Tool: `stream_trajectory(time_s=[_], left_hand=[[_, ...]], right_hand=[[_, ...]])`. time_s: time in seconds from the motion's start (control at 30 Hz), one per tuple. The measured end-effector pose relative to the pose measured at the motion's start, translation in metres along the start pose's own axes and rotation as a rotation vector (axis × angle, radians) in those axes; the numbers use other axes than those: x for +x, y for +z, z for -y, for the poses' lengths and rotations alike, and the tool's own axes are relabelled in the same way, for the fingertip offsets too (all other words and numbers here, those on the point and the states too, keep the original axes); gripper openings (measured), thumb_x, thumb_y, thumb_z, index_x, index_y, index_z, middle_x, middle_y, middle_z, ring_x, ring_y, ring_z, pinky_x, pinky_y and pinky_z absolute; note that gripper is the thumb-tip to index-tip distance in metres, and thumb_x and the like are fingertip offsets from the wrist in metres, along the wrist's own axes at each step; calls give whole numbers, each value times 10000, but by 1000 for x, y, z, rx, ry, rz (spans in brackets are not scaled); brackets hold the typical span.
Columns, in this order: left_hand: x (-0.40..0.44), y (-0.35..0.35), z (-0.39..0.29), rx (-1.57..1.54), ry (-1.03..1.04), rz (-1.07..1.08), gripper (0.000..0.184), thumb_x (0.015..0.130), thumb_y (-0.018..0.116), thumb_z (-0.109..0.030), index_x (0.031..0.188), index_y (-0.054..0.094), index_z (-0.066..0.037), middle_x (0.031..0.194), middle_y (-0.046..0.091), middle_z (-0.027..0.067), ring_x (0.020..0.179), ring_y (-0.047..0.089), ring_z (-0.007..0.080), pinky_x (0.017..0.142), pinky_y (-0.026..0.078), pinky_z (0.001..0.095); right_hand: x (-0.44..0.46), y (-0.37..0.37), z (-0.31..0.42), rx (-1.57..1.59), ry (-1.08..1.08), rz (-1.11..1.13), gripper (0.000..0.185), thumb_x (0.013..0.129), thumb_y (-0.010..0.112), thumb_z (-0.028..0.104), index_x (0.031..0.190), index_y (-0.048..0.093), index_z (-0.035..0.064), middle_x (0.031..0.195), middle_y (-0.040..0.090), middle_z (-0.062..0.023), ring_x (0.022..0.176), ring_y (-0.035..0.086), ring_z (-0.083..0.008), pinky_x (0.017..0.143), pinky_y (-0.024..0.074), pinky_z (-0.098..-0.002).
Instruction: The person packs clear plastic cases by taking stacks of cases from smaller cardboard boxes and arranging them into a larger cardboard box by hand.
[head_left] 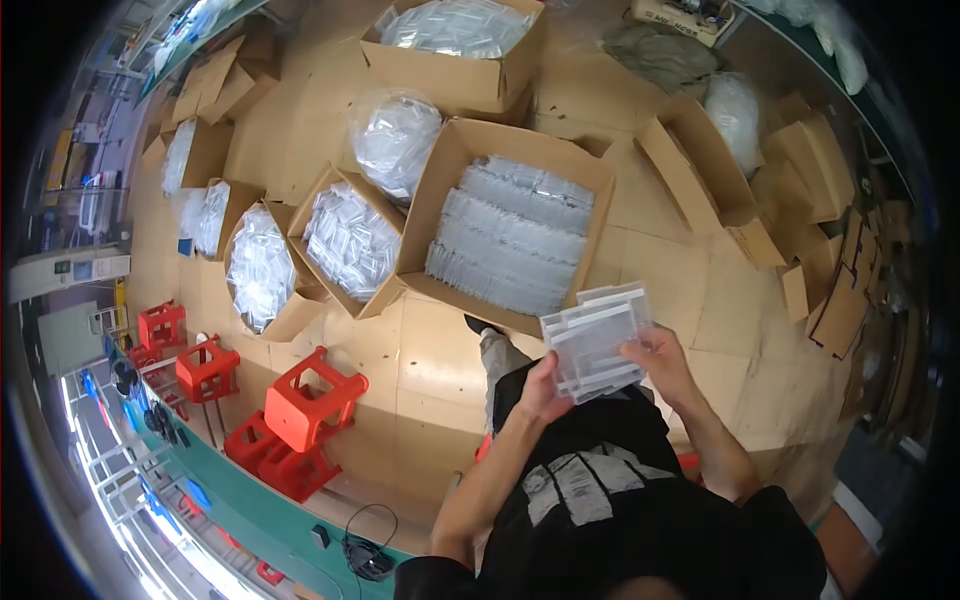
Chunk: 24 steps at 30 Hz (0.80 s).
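A stack of clear flat plastic cases (598, 338) is held in front of my body, its pieces slightly fanned out. My left hand (543, 388) grips the stack at its lower left edge. On the right side, my right hand (660, 362) holds the same stack, with fingers over its top face. Just beyond the stack stands a large open cardboard box (430, 215) with rows of similar clear cases (515, 235) packed inside. A smaller open box to its left holds loose clear pieces (350, 240).
More boxes of clear pieces (260, 268) stand at the left, and another (455, 28) at the top. A filled plastic bag (396, 145) sits between boxes. Red stools (313, 400) and a green bench (240, 500) are lower left. Open cartons (700, 165) stand at right.
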<state>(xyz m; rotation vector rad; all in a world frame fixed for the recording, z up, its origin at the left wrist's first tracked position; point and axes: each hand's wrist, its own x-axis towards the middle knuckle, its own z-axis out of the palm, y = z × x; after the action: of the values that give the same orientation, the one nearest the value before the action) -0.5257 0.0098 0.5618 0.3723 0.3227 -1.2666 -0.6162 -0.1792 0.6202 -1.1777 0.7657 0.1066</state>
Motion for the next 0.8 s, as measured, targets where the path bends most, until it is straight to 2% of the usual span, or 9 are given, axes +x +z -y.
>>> stream_trajectory(time_s=[0.07, 0.13, 0.23, 0.3, 0.37, 0.47, 0.6, 0.67, 0.8], left_hand=[[5, 4, -1, -11, 15, 4, 775, 854, 655, -464, 1443, 390, -35, 1410, 509, 146, 1289, 486, 332, 1112, 341, 454], [5, 4, -11, -43, 11, -26, 746, 862, 644, -429, 1439, 395, -28, 1405, 513, 154, 1281, 494, 334, 1106, 351, 453], [3, 4, -17, -74, -19, -38, 686, 867, 620, -345, 1427, 409, -9, 1386, 527, 172, 1266, 511, 336, 1092, 374, 450], [2, 12, -22, 37, 3, -150, 805, 781, 691, -403, 1440, 397, -47, 1402, 505, 167, 1280, 487, 359, 1097, 367, 490], [2, 22, -27, 26, 36, -130, 808, 779, 696, -398, 1443, 393, -49, 1403, 503, 167, 1285, 482, 357, 1098, 366, 490], [3, 19, -24, 43, 83, -107, 809, 776, 710, -373, 1442, 390, -43, 1394, 508, 169, 1278, 489, 354, 1089, 381, 487], [8, 14, -18, 157, -42, -103, 722, 833, 647, -225, 1466, 352, -41, 1390, 510, 172, 1253, 515, 325, 1088, 390, 446], [8, 19, -16, 98, -5, -95, 696, 821, 622, -171, 1452, 366, -25, 1356, 537, 169, 1238, 526, 327, 1083, 398, 443], [7, 34, -13, 69, 82, -6, 751, 777, 590, -155, 1479, 339, -67, 1390, 509, 188, 1247, 522, 356, 1087, 403, 475]], right_hand=[[10, 2, -4, -38, 64, 3, 216, 864, 680, 128, 1011, 693, -30, 983, 681, -68, 907, 622, -154, 856, 472, -299], [18, 10, 0, -490, -369, -18, 236, 848, 704, 146, 1012, 687, -22, 1102, 622, -99, 1032, 562, -201, 915, 428, -315], [20, 13, 8, -386, -301, 5, 233, 817, 713, 114, 978, 676, -50, 1194, 561, -137, 1171, 492, -238, 980, 382, -339], [20, 13, 11, -395, -351, -42, 206, 807, 732, 115, 947, 689, -30, 1079, 633, -113, 1044, 573, -203, 913, 433, -320], [17, 10, 17, -119, -15, -26, 182, 805, 746, 126, 921, 698, -6, 921, 681, -70, 864, 621, -153, 811, 476, -290], [18, 3, 2, -162, -49, 10, 188, 794, 762, 134, 931, 706, 18, 815, 695, -29, 730, 622, -110, 725, 491, -270], [17, -1, -12, -339, -84, -51, 182, 850, 740, 177, 915, 708, 10, 801, 700, -41, 737, 637, -105, 679, 497, -254], [14, -1, -17, -118, -59, -168, 254, 933, 654, 260, 824, 678, 33, 719, 647, 0, 629, 578, -65, 551, 433, -212], [7, -41, -22, 8, -183, -389, 379, 997, 544, 340, 722, 585, 82, 629, 521, 49, 538, 462, -30, 473, 324, -194]])
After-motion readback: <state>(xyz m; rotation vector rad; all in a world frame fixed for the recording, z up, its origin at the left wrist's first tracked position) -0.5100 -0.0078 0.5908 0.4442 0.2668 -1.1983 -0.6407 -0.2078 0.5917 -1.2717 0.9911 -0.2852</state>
